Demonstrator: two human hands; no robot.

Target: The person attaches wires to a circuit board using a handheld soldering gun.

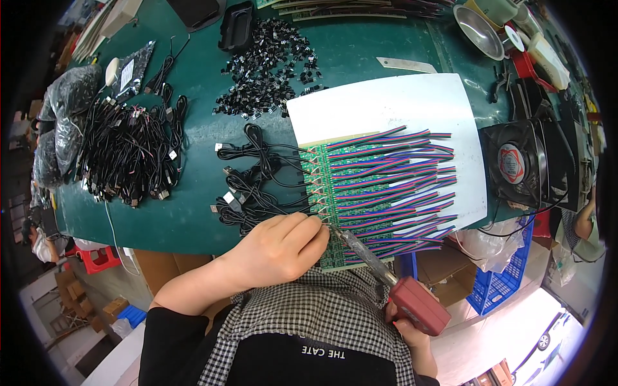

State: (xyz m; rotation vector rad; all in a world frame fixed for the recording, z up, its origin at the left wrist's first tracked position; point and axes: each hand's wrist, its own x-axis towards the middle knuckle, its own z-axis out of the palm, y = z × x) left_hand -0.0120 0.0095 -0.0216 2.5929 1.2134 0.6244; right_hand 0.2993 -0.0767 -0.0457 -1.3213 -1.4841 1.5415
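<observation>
A panel of joined green circuit boards point(357, 193) lies at the table's near edge. Rows of blue, red and black ribbon wires point(412, 186) run off its right side, while black USB cables point(257, 183) join its left edge. At that left edge, low on the panel, my left hand point(283, 248) is closed in a pinch; its fingers hide what they hold. My right hand point(412, 329) grips the boxy red handle of a soldering iron point(418, 305), partly hidden behind it. The iron's shaft slants up left, bringing its tip to the board beside my left fingertips.
A white sheet point(386, 106) lies under the boards. Bundled black cables point(129, 151) are heaped at left, beside plastic bags point(67, 103). Small black parts point(267, 64) lie in a pile at the back. A fan point(515, 161) stands at right; a flat blade point(405, 65) lies behind the sheet.
</observation>
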